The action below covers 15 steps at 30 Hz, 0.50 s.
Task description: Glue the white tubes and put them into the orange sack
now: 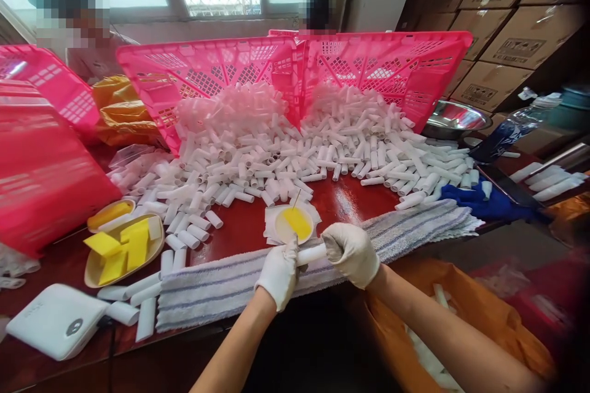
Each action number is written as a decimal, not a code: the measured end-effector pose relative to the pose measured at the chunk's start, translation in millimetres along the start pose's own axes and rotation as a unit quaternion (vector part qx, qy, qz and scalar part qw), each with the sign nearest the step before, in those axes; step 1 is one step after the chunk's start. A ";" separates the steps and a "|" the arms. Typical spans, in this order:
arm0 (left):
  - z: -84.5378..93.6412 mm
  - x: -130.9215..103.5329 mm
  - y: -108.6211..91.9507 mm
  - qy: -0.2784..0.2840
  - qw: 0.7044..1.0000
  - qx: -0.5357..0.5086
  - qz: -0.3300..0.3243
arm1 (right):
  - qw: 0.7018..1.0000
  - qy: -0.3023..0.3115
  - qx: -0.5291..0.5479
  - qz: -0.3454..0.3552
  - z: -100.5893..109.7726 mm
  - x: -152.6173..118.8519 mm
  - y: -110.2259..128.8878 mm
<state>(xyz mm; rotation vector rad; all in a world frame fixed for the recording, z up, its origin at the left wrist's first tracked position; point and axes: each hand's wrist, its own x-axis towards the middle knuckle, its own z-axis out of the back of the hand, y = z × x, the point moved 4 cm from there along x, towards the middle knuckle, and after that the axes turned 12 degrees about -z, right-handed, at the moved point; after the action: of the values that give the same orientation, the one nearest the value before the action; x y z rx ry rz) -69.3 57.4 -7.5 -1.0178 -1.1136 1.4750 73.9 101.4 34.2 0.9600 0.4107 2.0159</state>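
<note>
Between my hands, above the striped towel [207, 291] along the table's front edge, is a short white tube [312, 254]. My left hand [278, 275], in a white glove, grips its left end. Gloved too, my right hand [351, 253] is closed around the right end. Just beyond them a small round dish [282, 225] with a yellow sponge-like piece [297, 223] and a thin stick rests on white paper. A big heap of white tubes [239, 163] spreads over the table behind.
Two pink crates [382, 55] stand tipped behind the heap. To the left are a tray of yellow sponges [120, 252] and a white box-shaped device [55, 319]. At right, a bottle [511, 126], a metal bowl [456, 120] and a blue cloth [479, 199]. An orange bag [479, 313] hangs below.
</note>
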 end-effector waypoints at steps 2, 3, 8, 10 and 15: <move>-6.4 -1.2 -0.7 -0.026 0.999 0.039 -0.004 | 0.996 -0.061 -0.028 0.053 -1.5 -5.2 4.9; -8.2 -2.2 -2.4 -0.045 0.996 0.071 -0.018 | 0.995 -0.074 -0.029 0.053 -4.1 -6.6 6.6; -9.3 -12.1 -18.1 -0.141 0.942 0.260 -0.160 | 0.983 -0.036 0.062 -0.169 -21.8 -2.5 8.0; -10.2 -14.7 -23.8 -0.113 0.926 0.274 -0.233 | 0.963 0.010 0.098 -0.252 -17.6 -2.4 3.7; 17.2 1.2 -17.4 -0.057 0.949 0.201 -0.235 | 0.949 0.149 -0.037 -0.274 49.9 -26.7 -42.9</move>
<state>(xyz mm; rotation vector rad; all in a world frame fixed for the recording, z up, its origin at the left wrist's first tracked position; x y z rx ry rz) -82.3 57.7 13.3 -0.3524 -0.9927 1.3026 144.7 102.3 28.7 0.4228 0.6775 1.6439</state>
